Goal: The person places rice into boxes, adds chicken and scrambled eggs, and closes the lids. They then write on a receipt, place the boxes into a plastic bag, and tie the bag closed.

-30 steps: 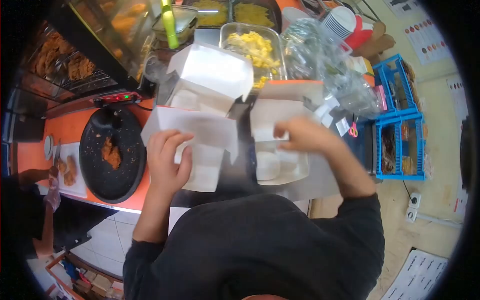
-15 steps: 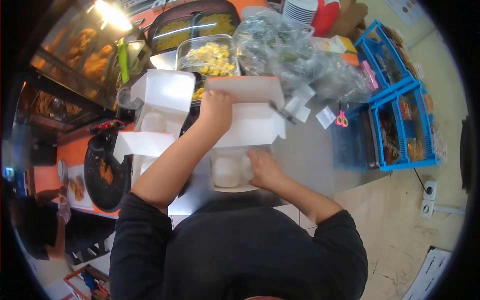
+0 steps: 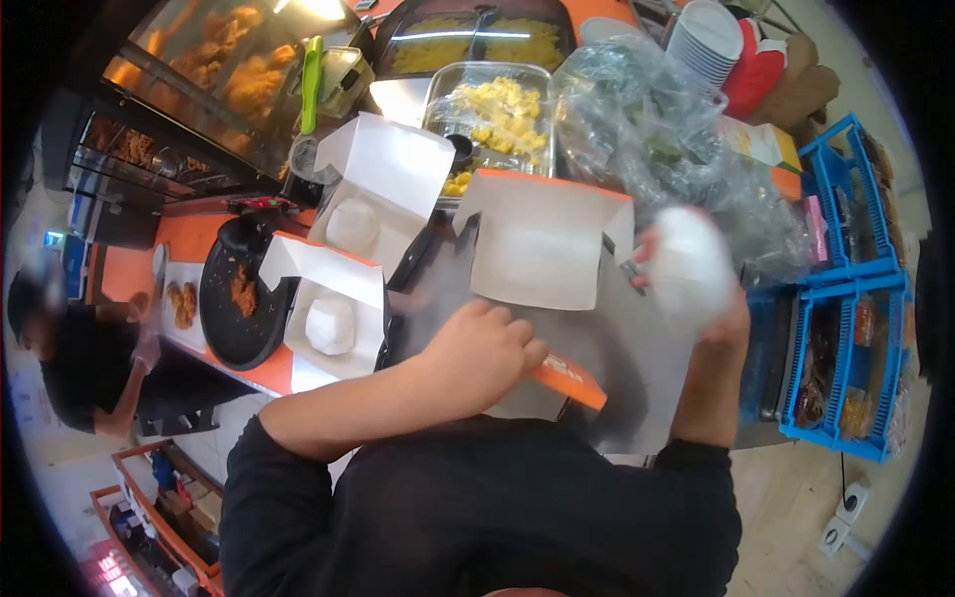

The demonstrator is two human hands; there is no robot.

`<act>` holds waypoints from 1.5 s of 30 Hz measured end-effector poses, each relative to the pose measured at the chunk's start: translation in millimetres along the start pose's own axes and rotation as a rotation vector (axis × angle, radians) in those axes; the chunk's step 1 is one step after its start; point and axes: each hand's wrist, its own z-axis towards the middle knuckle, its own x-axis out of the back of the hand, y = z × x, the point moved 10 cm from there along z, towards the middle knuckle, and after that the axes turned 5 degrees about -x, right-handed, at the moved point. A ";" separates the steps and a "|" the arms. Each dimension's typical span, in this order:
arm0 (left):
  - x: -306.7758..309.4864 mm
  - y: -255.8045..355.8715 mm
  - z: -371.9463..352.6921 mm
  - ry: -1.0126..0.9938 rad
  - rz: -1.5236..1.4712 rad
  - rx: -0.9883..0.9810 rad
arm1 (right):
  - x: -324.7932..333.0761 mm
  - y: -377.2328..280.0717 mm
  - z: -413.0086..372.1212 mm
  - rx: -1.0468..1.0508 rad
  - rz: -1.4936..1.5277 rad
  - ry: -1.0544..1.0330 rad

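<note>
My left hand (image 3: 482, 348) is closed, its curled fingers at the orange printed edge of an open white cardboard box (image 3: 537, 244). The box's lid stands raised beyond it, and my forearm and hand hide part of its base. To the right, my right hand (image 3: 724, 320) grips a round white wrapped bundle (image 3: 688, 261) from behind, both smeared by motion. Left of my left hand, another open box (image 3: 373, 289) holds a similar white bundle (image 3: 330, 325). Behind that, a further open box (image 3: 398, 164) contains one more bundle (image 3: 352, 226).
A glass dish of yellow pieces (image 3: 497, 109) and a clear plastic bag (image 3: 637, 119) line the back. Blue baskets (image 3: 851, 289) stand at right. A black pan (image 3: 244, 294) and a lit fried-food display (image 3: 219, 80) are at left, near another person (image 3: 85, 348).
My right hand has lifted a white bundle out of the box and swung right with it. My left hand has come down from the lid to the near edge. The view has shifted.
</note>
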 end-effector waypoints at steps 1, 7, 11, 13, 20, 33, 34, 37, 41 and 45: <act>-1.0 3.6 -6.2 0.000 -0.025 -0.012 | -3.8 20.1 17.4 -0.130 -0.187 -0.053; -4.4 -4.7 -23.8 0.011 -0.131 -0.012 | -47.9 174.5 94.8 -0.110 -1.513 -0.188; 39.9 -50.1 -47.8 0.124 -0.311 0.056 | -52.6 153.9 90.1 -0.196 -1.348 -0.326; 77.5 -121.3 -86.3 0.249 -0.298 0.332 | -44.2 115.8 81.2 -0.293 -1.119 -0.274; 51.9 -358.5 -216.4 0.363 -0.041 1.184 | 22.9 39.7 -16.9 -0.326 -0.746 0.438; 105.9 -327.5 -214.4 0.565 0.033 0.961 | -80.3 -34.6 -77.3 0.058 -0.730 0.523; 116.2 -306.1 -221.0 0.669 -0.202 0.934 | -90.4 -36.0 -72.9 0.127 -0.630 0.490; 125.1 -236.7 -201.3 0.943 -0.857 0.740 | -167.4 -12.9 -18.7 0.219 -0.682 -0.011; 93.6 -130.1 -142.8 0.946 -1.453 0.481 | -243.9 -17.1 22.7 0.598 -1.136 0.288; 129.2 -74.4 -145.1 0.856 -0.735 0.421 | -206.5 -5.6 36.5 0.435 -1.040 0.367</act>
